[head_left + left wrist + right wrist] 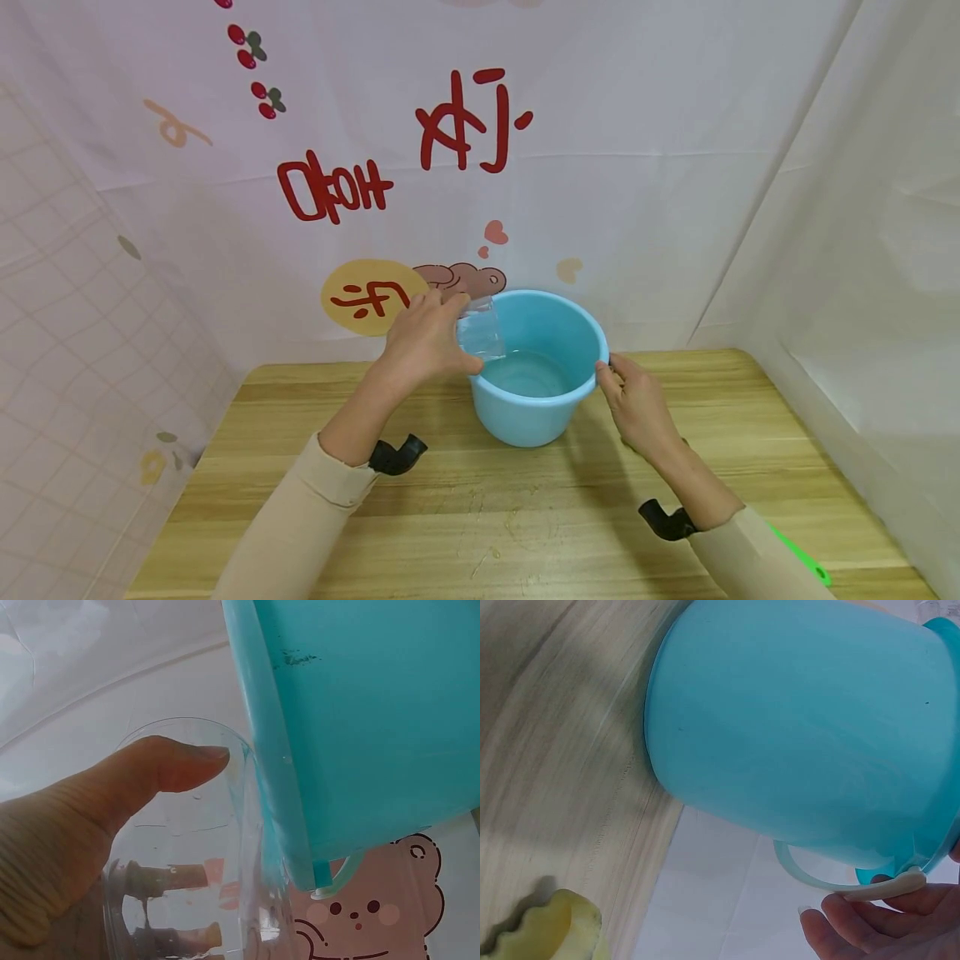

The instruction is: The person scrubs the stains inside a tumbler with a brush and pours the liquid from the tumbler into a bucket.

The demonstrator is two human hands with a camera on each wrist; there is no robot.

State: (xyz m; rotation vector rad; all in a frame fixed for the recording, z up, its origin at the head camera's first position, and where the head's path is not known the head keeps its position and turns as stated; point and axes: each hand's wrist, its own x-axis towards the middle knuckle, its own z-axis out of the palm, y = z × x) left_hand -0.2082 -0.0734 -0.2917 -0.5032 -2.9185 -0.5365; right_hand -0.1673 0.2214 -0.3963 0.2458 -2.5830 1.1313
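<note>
A light blue plastic bucket (pixel 525 422) stands at the back of the table, with what looks like clear water (pixel 528 375) in its bottom. My left hand (pixel 427 337) grips a clear cup (pixel 481 330), tilted at the bucket's left rim. In the left wrist view, the thumb lies across the side of the cup (pixel 180 825), close against the bucket rim (pixel 274 750). My right hand (pixel 636 407) holds the bucket's right rim. Its fingers (pixel 855 922) are also at the pale bucket handle (pixel 889 887) in the right wrist view.
Wet marks (pixel 517 521) show on the wooden table (pixel 450 533) in front of the bucket. A green handle (pixel 806 558) sticks out beside the right sleeve. A yellow wavy-edged object (pixel 555 930) lies on the table. A printed white sheet (pixel 645 208) hangs right behind the bucket.
</note>
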